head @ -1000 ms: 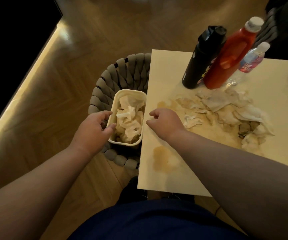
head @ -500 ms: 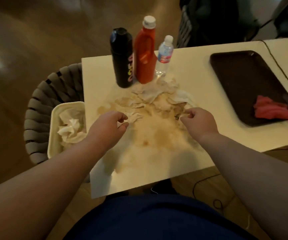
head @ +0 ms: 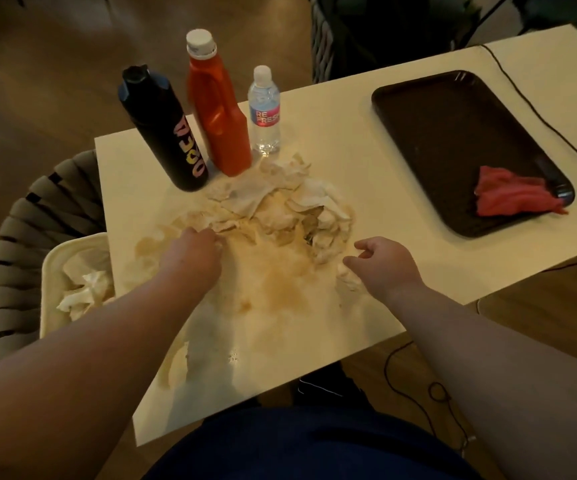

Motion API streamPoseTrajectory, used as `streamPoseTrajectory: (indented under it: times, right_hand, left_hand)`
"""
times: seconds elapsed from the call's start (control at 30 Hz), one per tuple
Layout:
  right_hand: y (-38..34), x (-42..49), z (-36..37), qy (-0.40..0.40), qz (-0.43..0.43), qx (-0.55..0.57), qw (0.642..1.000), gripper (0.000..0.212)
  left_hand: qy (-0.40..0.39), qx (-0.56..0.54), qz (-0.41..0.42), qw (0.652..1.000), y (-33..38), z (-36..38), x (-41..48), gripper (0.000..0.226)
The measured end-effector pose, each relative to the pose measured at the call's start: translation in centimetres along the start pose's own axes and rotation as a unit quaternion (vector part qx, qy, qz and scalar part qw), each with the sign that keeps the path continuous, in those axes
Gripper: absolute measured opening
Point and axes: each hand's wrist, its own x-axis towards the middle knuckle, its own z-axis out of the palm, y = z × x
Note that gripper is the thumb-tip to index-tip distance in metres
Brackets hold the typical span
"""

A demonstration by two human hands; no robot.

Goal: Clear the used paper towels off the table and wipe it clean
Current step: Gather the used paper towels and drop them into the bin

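Crumpled paper, stained brown, lies under the left hand. Its fingers bend down onto the near-left edge of the heap of used white paper towels, but the back of the hand hides them, so I cannot tell if they pinch a sheet or only touch it. The right hand is at the near-right edge of the same heap, its fingers loosely curled, thumb and forefinger apart, holding nothing. A small loose scrap of paper towel lies just beside it.

The heap sits on the left half of the pale cream rectangular table. Between the two forearms a wide brown wet stain spreads over the tabletop toward the near edge. Behind the heap three bottles stand in a row: a tall black bottle with coloured letters, an orange-red plastic bottle with a white cap and a small clear water bottle. On the right part of the table a dark rectangular tray holds a crumpled red cloth in its near corner. A thin black cable runs over the far right of the table.

Just beside the table's left edge is a cream plastic bin with crumpled white towels inside. It rests against a round grey woven seat. The brown wooden floor is dimly lit.
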Motion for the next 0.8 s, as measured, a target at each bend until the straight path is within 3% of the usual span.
streamPoseTrajectory:
  times: [0.13, 0.27, 0.4, 0.57, 0.8]
  right_hand:
    - [-0.5, 0.8, 0.6, -0.019, -0.003, -0.016, 1.000, 0.046]
    - [-0.3, 0.9, 0.3, -0.055, 0.004, -0.129, 0.990, 0.049]
    - [0.2, 0.7, 0.1, -0.087, 0.011, -0.182, 0.979, 0.030]
    - [-0.9, 0.8, -0.5, -0.069, 0.006, -0.133, 0.989, 0.018]
    - [-7.7, 0.0, -1.3, -0.047, -0.068, 0.016, 0.996, 0.014]
  left_hand:
    - [0.046, -0.062, 0.011, 0.997, -0.2, 0.0, 0.1, 0.024]
    - [0.078, -0.132, 0.044, 0.987, 1.5, -1.3, -0.4, 0.026]
    - [0.120, -0.174, 0.078, 0.974, 3.5, -2.9, -1.3, 0.027]
    - [0.128, -0.234, 0.105, 0.958, 4.5, -3.9, -2.1, 0.026]
    - [0.147, -0.322, 0.022, 0.935, 0.4, -5.1, -3.3, 0.017]
